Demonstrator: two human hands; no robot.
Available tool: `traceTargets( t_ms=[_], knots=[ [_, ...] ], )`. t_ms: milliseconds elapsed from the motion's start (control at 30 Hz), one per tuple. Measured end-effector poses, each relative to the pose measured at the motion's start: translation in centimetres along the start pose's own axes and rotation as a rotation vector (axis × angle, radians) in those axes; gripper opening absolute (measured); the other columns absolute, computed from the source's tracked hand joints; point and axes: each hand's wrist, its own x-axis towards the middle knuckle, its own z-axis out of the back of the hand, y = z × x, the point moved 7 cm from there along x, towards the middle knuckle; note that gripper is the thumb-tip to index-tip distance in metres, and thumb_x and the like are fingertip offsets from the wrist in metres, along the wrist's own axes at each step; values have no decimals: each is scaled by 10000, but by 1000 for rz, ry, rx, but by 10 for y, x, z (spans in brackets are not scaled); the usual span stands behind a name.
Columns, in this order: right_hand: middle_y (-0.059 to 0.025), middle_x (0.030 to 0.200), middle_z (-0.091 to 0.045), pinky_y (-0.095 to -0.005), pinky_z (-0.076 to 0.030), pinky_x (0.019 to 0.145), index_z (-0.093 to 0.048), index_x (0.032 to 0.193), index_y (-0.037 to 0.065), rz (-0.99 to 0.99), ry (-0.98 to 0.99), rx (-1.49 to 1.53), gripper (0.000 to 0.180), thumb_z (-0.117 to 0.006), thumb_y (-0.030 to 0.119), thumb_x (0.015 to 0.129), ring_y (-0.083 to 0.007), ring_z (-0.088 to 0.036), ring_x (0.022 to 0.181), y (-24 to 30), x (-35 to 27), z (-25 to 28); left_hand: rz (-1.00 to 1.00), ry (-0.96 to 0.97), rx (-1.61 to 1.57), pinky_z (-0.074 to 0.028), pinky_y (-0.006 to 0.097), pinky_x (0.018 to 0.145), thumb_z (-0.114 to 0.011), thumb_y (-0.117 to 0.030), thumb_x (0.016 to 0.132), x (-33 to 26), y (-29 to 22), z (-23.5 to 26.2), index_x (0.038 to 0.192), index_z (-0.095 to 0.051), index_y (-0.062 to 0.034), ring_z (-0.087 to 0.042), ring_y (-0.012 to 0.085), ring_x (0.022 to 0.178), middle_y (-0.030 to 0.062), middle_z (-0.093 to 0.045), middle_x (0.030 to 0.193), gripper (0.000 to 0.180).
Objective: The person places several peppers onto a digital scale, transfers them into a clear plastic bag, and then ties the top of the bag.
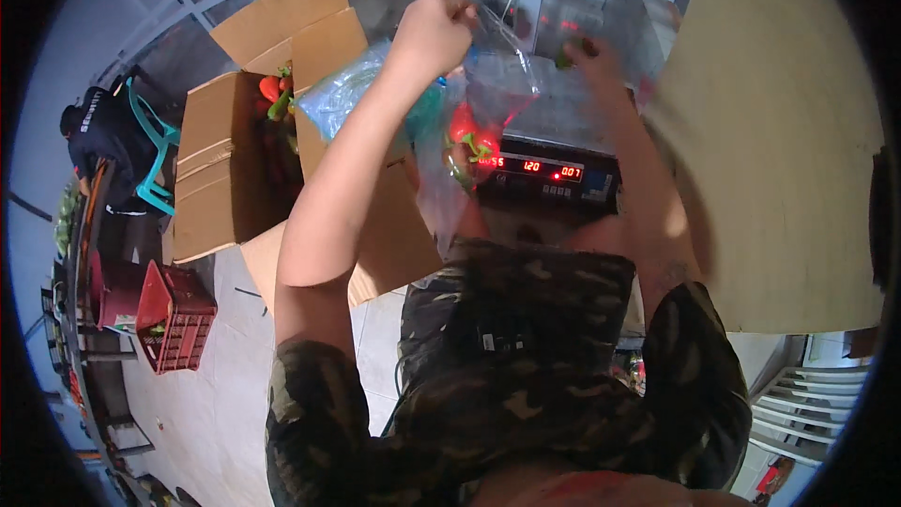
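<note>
High in front of me, my left hand (pixel 434 36) is closed on the upper edge of a clear plastic bag (pixel 441 197). The bag hangs down with red and green peppers (pixel 463 129) at its bottom, in front of the scale. Over the right side of the scale's metal plate (pixel 554 117), my right hand (pixel 599 66) pinches a small dark green thing (pixel 565 56), too blurred to name for certain. Red digits glow on the scale's display (pixel 532 167) below the plate. Beside my left forearm lies a bundle of clear bluish plastic bags (pixel 343 94).
An open cardboard box (pixel 211 164) with red and green peppers (pixel 272 92) stands at the left. Farther left are a red crate (pixel 175 319), a teal chair (pixel 155 150) and a person in dark clothes (pixel 113 145). A pale board (pixel 779 150) rises at the right, above white slats (pixel 812 404).
</note>
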Motion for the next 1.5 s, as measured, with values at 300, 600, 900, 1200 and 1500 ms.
traceTargets(
  t_ms=[300,600,900,1200,1500],
  knots=[
    [-88,949,-611,-294,-450,683,-560,1111,51,459,302,-28,337,-549,248,838,-177,-582,803,232,-72,-3,-10,-65,-59,-455,321,441,-484,-59,758,-4,-32,3,828,-620,13,-579,215,426,153,-563,531,170],
    [-140,719,-588,-368,-423,579,-601,952,58,506,379,-735,268,-539,292,838,-303,-555,625,218,-82,-15,15,31,-95,-431,265,406,-521,-78,798,-11,-37,5,928,-608,53,-546,137,415,109,-584,575,203],
    [-123,613,-527,-315,-424,573,-605,832,32,362,250,25,301,-606,328,778,-176,-538,592,219,-93,18,-19,73,-98,-450,241,411,-517,-30,757,-18,-68,12,964,-580,72,-548,126,424,99,-567,563,239],
    [23,588,-511,-250,-380,548,-648,811,53,426,464,-161,239,-617,289,788,-85,-473,575,292,-105,24,-225,-175,-419,-376,207,535,-618,-206,812,-58,-117,59,1010,-553,8,-464,74,627,23,-551,788,298],
    [-9,772,-555,-201,-394,590,-578,918,6,331,686,556,242,-603,226,821,-67,-488,666,323,-104,26,-336,487,-382,-368,335,920,-738,-477,606,-83,-65,11,1288,-320,-9,-452,202,1115,116,-487,1187,926]
  ],
)
